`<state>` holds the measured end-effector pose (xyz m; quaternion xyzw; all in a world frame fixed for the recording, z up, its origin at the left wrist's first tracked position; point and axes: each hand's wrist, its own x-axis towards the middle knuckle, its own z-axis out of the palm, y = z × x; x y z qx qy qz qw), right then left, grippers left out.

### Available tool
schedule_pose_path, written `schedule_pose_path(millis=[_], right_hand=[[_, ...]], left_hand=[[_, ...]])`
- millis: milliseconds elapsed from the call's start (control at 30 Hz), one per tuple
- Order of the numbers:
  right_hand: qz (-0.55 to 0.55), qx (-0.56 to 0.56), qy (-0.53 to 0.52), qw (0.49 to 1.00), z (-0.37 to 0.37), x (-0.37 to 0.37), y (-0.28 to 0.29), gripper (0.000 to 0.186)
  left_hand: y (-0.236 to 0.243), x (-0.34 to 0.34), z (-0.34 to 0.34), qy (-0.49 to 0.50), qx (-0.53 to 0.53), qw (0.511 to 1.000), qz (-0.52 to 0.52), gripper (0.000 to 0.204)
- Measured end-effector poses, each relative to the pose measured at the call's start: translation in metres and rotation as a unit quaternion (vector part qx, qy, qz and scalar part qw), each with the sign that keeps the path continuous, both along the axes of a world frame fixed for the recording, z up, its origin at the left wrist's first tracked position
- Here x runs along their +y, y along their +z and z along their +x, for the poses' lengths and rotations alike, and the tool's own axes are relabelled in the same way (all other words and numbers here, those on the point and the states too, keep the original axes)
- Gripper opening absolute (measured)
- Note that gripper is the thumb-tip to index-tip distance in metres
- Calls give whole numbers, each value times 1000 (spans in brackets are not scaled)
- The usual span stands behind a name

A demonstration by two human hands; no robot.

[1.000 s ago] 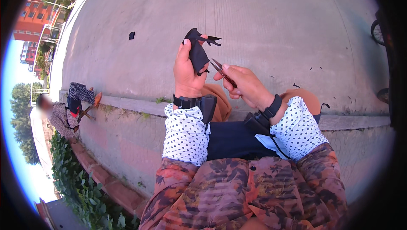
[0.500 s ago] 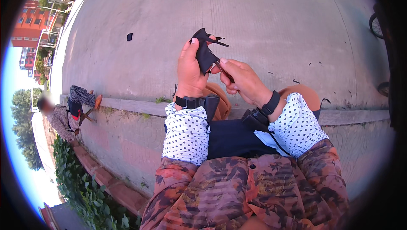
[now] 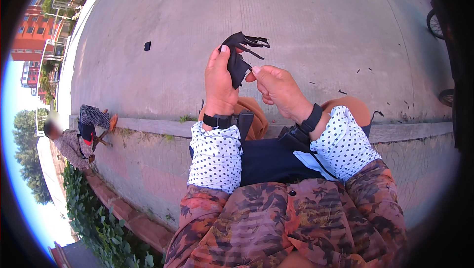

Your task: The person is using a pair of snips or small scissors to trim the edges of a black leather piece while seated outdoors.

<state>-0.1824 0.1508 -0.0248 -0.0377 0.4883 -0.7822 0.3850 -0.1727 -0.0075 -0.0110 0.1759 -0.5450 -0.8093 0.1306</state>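
Observation:
A piece of black cloth (image 3: 237,65) is gripped in my left hand (image 3: 219,83), thumb on its near face. Several narrow strips hang loose from its upper right side. My right hand (image 3: 281,88) is closed in a pinch, thumb and forefinger at the cloth's right corner. Whether anything else sits inside the right palm is hidden. Both hands are raised in front of my knees, over the pavement.
A small black object (image 3: 147,46) lies on the concrete (image 3: 168,16) ahead on the left. Dark scraps (image 3: 342,92) are scattered to the right. A seated person (image 3: 74,142) is at the left beside green plants (image 3: 98,218). Bicycle-like wheels (image 3: 434,25) stand at the far right.
The dark reddish slim object that showed in my right hand is out of sight now. The loose strips on the cloth are spread wider. My left hand keeps its hold.

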Motion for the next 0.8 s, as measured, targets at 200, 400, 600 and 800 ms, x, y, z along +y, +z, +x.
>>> schedule_pose_path(millis=[200, 400, 600, 800], right_hand=[[9, 12, -11, 1000, -1, 1, 1, 34], [9, 22, 0, 1000, -1, 2, 2, 36], [-3, 3, 1, 1000, -1, 1, 1, 35], [-10, -7, -28, 1000, -3, -3, -1, 32]], left_hand=[[-1, 6, -1, 54, -31, 998, -22, 21], [0, 7, -1, 76, -46, 996, -25, 22], [-4, 4, 0, 48, -25, 998, -22, 22], [-2, 11, -2, 39, -21, 998, -55, 24]])
